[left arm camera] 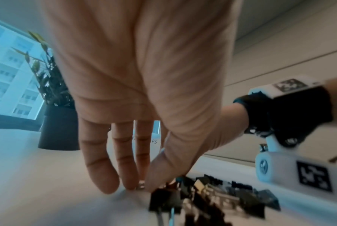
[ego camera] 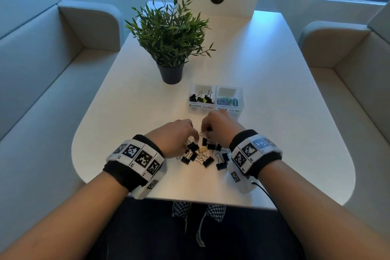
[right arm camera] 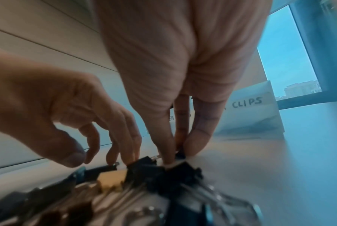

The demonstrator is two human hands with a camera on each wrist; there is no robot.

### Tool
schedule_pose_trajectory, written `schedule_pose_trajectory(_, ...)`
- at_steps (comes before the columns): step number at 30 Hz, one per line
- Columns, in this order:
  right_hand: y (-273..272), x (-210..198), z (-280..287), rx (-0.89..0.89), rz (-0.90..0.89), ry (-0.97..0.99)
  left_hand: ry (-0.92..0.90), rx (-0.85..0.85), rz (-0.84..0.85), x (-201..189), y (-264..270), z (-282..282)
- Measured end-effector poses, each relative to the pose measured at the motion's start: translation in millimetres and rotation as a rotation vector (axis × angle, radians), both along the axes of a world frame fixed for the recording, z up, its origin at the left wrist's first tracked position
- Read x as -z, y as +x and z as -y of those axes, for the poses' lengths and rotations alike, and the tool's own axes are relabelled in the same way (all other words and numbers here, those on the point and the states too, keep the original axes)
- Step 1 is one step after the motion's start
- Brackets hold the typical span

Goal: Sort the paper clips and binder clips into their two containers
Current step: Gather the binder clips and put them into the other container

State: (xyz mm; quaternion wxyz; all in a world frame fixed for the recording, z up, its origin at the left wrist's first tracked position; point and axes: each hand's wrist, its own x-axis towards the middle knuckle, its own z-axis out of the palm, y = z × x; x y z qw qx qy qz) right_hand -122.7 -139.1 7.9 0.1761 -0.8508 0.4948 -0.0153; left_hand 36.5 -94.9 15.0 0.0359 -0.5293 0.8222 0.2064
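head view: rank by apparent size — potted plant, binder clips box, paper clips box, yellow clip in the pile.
1. potted plant
2. binder clips box and paper clips box: look alike, not ranked
3. yellow clip

Head camera looks down over the white table (ego camera: 263,95); both wrist cameras sit low, close, facing the shared binder clip pile (ego camera: 202,154).
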Motion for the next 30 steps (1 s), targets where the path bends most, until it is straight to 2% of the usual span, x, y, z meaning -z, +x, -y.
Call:
schedule_pose_trajectory(2, -3, -1, -1, 0.007, 0.05, 0.0, -0.032, 0.009, 0.011, 3, 0, 1)
schedule_pose_trajectory(7, -1, -30, 8, 0.105, 0.383, -0.16, -0.072, -0.013, -0.01, 4, 4, 2)
schedule_pose_trajectory(10, 6, -41, 29, 0.225, 0.43, -0.199, -0.033, -0.048, -0.015, 4, 5, 3)
schedule_pose_trajectory(13, 6, -40, 38, 0.286, 0.403, -0.214, -0.013, -0.073, -0.022, 4, 6, 2)
schedule_pose_trajectory(15, 2, -39, 28, 0.245, 0.396, -0.234, -0.018, -0.081, -0.032, 2, 9, -1)
schedule_pose_trajectory(17, -1, -36, 11, 0.112, 0.325, -0.13, -0.025, -0.087, -0.013, 0, 16, -6)
schedule_pose_trajectory(19, -2, -27, -5, -0.011, 0.165, 0.028, -0.023, -0.084, 0.026, -2, 24, -12)
schedule_pose_trajectory(22, -1, -11, -15, -0.039, 0.0, 0.169, 0.017, -0.074, 0.083, -3, 27, -21)
schedule_pose_trajectory(24, 2, -6, -17, -0.027, -0.018, 0.164, 0.025, -0.061, 0.115, -1, 25, -23)
schedule_pose_trajectory(30, 3, -5, -14, 0.004, 0.065, 0.142, -0.031, -0.089, -0.004, -5, 23, -15)
